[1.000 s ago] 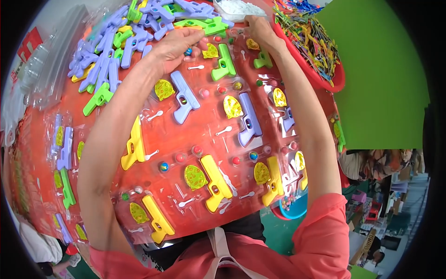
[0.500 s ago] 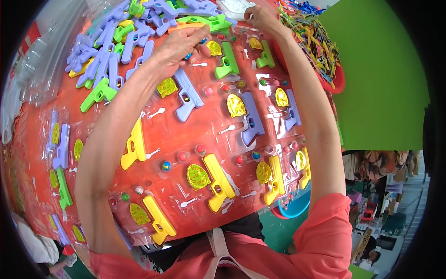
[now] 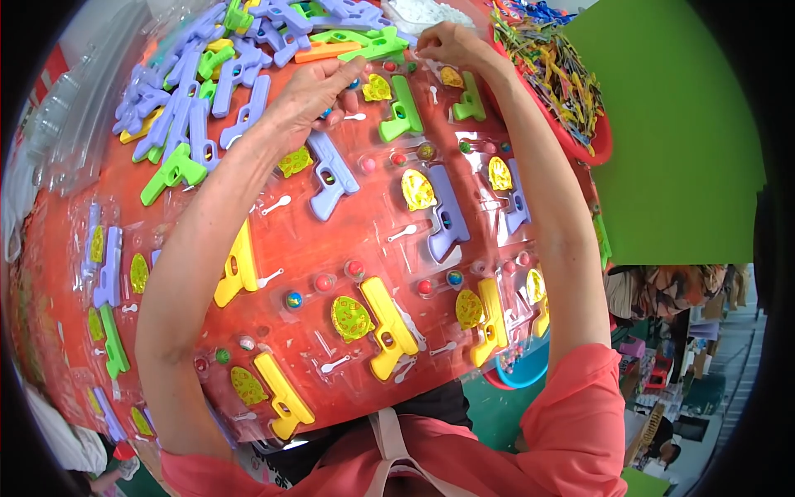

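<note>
"What does the workplace look like?"

"A red tabletop (image 3: pixel 319 240) fills most of the view, with a large green panel (image 3: pixel 662 149) to the right. Beyond the table's near edge, a blue bowl (image 3: pixel 537 378) sits lower down."

"And the left hand?"

"The person's left hand (image 3: pixel 319 93) is over the far part of the table, thumb and forefinger drawn close together, the other fingers curled under. A blue ball (image 3: pixel 326 113) shows right at those curled fingers; whether they grip it cannot be told. A purple toy pistol (image 3: pixel 332 176) lies just nearer the person, and a heap of toy pistols (image 3: pixel 199 124) spreads to the left."

"The right hand?"

"The right hand (image 3: pixel 443 48) is bent at the wrist, its fingers bunched nearly together. Anything between the tips is too small to make out. It is near some small white pieces (image 3: pixel 426 14), with a green toy pistol (image 3: pixel 404 112) nearer the person and a red basin (image 3: pixel 599 149) of foil packets (image 3: pixel 551 79) to its right."

"What else is laid out?"

"Clear plastic trays (image 3: pixel 321 338) in rows. One holds a yellow toy pistol (image 3: pixel 387 330), a yellow oval piece (image 3: pixel 352 318) and a white spoon (image 3: pixel 334 364)."
</note>
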Demonstrator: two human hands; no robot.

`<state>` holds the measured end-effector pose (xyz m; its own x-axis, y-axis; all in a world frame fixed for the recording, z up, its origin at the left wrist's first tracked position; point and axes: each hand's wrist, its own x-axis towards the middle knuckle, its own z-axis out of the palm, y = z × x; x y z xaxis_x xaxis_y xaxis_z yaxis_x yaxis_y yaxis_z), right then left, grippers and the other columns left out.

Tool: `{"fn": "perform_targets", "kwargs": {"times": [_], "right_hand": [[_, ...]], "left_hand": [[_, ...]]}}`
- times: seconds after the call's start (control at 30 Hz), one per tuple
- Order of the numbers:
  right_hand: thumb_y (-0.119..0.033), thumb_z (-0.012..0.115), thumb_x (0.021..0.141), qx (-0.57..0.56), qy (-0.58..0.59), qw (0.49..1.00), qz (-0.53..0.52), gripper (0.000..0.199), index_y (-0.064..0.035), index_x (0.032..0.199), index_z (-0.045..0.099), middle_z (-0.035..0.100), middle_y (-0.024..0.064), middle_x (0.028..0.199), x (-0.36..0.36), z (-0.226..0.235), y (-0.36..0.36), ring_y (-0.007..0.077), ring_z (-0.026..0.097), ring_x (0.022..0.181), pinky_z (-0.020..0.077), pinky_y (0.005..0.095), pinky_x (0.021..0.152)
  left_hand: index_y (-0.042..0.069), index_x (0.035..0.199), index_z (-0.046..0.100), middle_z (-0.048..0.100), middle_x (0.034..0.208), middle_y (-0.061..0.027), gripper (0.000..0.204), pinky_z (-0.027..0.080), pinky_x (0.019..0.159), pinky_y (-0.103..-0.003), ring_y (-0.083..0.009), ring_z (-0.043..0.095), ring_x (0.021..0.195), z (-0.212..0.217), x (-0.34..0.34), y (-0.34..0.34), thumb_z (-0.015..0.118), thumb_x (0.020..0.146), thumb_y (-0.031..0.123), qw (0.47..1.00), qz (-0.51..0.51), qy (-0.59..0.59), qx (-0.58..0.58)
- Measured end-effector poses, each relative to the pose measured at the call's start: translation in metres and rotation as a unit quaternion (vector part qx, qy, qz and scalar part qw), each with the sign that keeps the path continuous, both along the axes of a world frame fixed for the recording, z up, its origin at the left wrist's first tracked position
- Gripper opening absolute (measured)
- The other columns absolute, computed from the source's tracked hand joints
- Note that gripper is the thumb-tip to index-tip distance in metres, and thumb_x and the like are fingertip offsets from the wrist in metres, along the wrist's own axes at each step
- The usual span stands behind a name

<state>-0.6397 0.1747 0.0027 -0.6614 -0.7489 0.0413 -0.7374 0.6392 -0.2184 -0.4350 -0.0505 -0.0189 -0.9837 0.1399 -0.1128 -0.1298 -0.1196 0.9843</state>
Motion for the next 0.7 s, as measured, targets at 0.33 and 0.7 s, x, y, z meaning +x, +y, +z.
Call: {"fn": "perform_targets", "kwargs": {"times": [0.33, 0.7], "right_hand": [[-0.024, 0.068, 0.078, -0.013, 0.040, 0.999, -0.006, 0.027, 0.0005, 0.091, 0.067, 0.068, 0.0121, 0.077, 0.027, -0.011, -0.015, 0.0193, 0.065, 0.064, 0.0506, 0.0321, 0.060], [-0.022, 0.072, 0.077, -0.052, -0.094, 0.994, -0.023, 0.028, -0.0008, 0.095, 0.066, 0.067, 0.0081, 0.076, 0.021, 0.009, -0.007, 0.0153, 0.064, 0.066, 0.0505, 0.0322, 0.057]], "left_hand": [[0.009, 0.095, 0.062, 0.051, 0.064, 0.0033, 0.037, 0.023, 0.038, -0.018, -0.0020, 0.041, 0.043, -0.001, 0.008, -0.004, 0.059, 0.092, 0.045, 0.999, 0.011, -0.026, -0.023], [0.006, 0.099, 0.062, 0.059, 0.077, 0.0043, 0.024, 0.029, 0.044, -0.017, 0.0008, 0.043, 0.055, 0.034, 0.033, -0.043, 0.064, 0.091, 0.028, 0.994, 0.056, 0.060, -0.072]]}}
